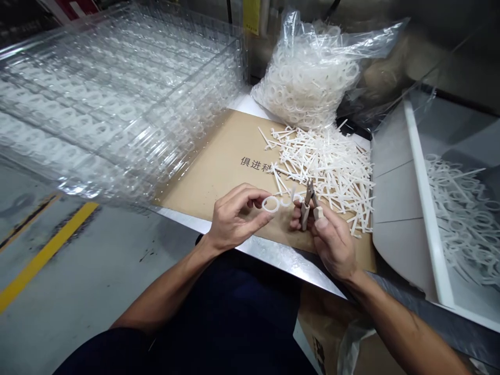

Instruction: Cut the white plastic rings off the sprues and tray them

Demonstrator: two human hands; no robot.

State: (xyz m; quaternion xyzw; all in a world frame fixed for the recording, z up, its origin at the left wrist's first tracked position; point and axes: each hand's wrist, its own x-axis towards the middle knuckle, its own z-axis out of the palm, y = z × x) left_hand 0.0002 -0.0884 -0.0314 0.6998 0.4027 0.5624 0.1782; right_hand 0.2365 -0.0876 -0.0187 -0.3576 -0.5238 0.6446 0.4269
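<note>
My left hand pinches a white plastic ring piece, a small moulded part with rings joined on a sprue, just above the table's near edge. My right hand grips small cutting pliers with pale handles; their jaws point up at the ring piece's right end. Both hands hover over a brown cardboard sheet with printed characters. Right behind the pliers lies a heap of cut white plastic sticks.
A clear bag full of white rings stands behind the heap. A tall stack of clear plastic trays fills the left. A white bin holding ring parts sits at the right. Below left is grey floor with a yellow line.
</note>
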